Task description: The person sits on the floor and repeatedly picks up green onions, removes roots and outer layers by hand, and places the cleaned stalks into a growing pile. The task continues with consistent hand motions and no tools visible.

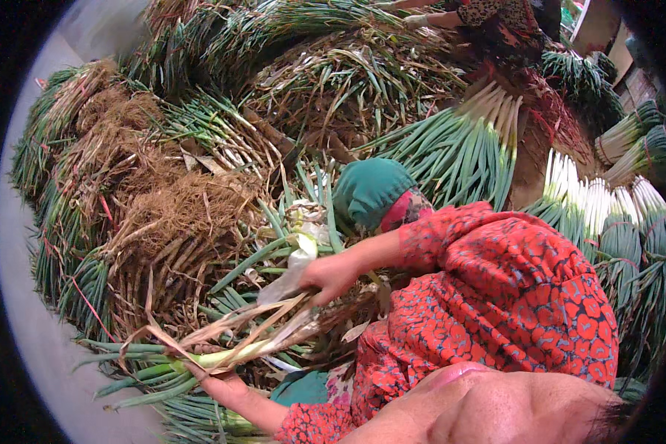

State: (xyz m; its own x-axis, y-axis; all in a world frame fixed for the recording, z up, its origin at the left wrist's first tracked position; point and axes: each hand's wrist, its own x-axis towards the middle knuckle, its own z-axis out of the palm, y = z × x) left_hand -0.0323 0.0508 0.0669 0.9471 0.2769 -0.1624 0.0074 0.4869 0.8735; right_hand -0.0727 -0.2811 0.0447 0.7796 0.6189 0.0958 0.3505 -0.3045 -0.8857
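My left hand (217, 375) is closed around a large green onion (244, 351) where the stalk meets its green leaves. The leaves fan out past the hand, and the stalk runs back towards my lap. Over the stalk, my right hand (330, 277) pinches dry outer leaves (286, 306), and a pale, thin, blurred layer hangs beside its fingers. Just beyond that hand lie green onion leaves and a white piece of stalk (302, 251). My knees, in green covers (373, 191), stand on either side of the work.
Unpeeled green onions with brown roots (161, 205) are heaped ahead. Dry leaf scraps (355, 83) form a mound to my right. Clean green onions (494, 127) lie beyond my right knee; tied white-stemmed bunches (594, 205) lie behind. Another person's gloved hand (416, 21) touches onions farther off.
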